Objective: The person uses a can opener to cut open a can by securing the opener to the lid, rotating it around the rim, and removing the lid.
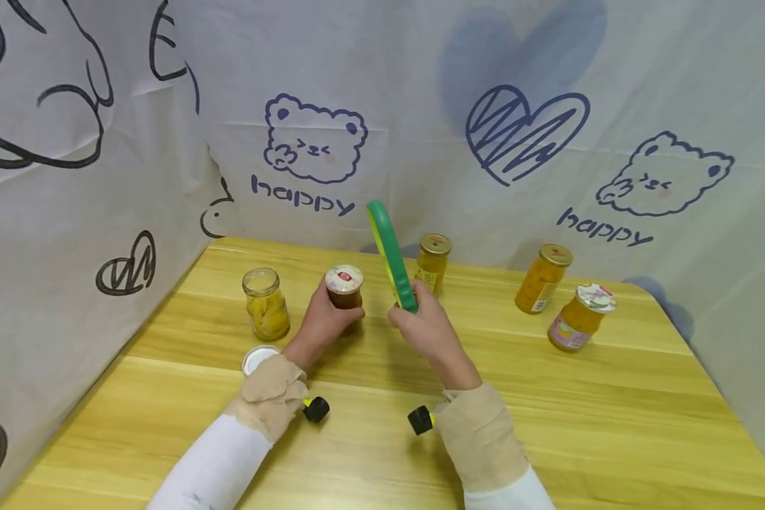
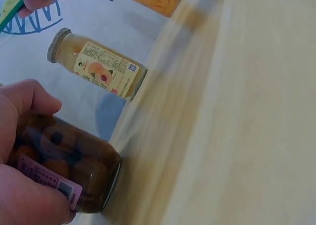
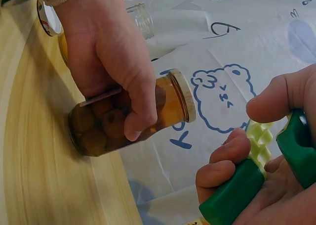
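My left hand [image 1: 321, 317] grips a glass jar of dark round fruit [image 3: 106, 121] around its side, thumb and fingers wrapped about the glass. The jar stands upright on the wooden table with a pale, red-marked lid [image 1: 344, 278] on it. In my right hand [image 1: 432, 331] is a green jar opener [image 1: 390, 251], gripped by its handles and raised to the right of the jar, apart from the lid. Yellow-green teeth [image 3: 260, 138] show between its handles in the right wrist view. Behind the opener stands a lidded jar with a peach-picture label [image 2: 106, 69].
At left is an uncovered jar of yellow fruit [image 1: 269, 315], with a loose white lid [image 1: 258, 356] in front of it, near my left wrist. Two lidded jars, one gold-topped [image 1: 542, 280] and one white-topped [image 1: 576, 324], stand at right. White drawn-on sheets [image 1: 414, 163] hang around the table.
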Tool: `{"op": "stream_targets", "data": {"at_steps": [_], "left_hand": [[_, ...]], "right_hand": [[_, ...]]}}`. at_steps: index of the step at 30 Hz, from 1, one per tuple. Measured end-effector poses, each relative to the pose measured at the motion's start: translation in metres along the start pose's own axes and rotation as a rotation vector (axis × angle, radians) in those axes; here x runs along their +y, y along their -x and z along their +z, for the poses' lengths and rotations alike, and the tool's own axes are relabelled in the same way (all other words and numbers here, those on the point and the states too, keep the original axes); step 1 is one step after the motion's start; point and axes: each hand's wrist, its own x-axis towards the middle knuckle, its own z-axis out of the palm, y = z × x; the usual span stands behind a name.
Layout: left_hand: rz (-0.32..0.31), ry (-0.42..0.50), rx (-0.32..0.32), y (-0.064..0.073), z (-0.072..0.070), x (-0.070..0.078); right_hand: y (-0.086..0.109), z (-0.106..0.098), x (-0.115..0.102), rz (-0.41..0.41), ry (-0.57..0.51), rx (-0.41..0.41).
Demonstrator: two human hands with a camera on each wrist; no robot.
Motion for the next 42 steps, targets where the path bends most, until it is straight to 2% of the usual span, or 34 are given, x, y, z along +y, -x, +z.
{"op": "stream_targets", "data": {"at_steps": [7,14,24,34,38,42], "left_hand": [[0.009,-0.008,-0.071,0.01,-0.004,-0.002],[0.017,-0.048,-0.111,0.017,-0.008,-0.004],[0.088,-0.018,-0.161,0.015,-0.009,-0.009],[0.102,-0.009,-0.184,0.011,-0.007,-0.007],[0.108,0.011,-0.207,0.011,-0.005,-0.007],[0.102,0.026,-0.195,0.013,-0.008,-0.01]], "right_hand": [[-0.001,0.001,0.0,0.003,-0.003,-0.008],[-0.001,0.004,0.002,-0.019,0.013,-0.047],[-0.001,0.008,0.005,-0.058,0.157,-0.075],[-0.008,0.002,0.009,-0.09,0.367,-0.073],[-0.009,0.001,0.01,-0.118,0.424,-0.084],[-0.012,0.006,0.01,-0.161,0.473,-0.11]]}}
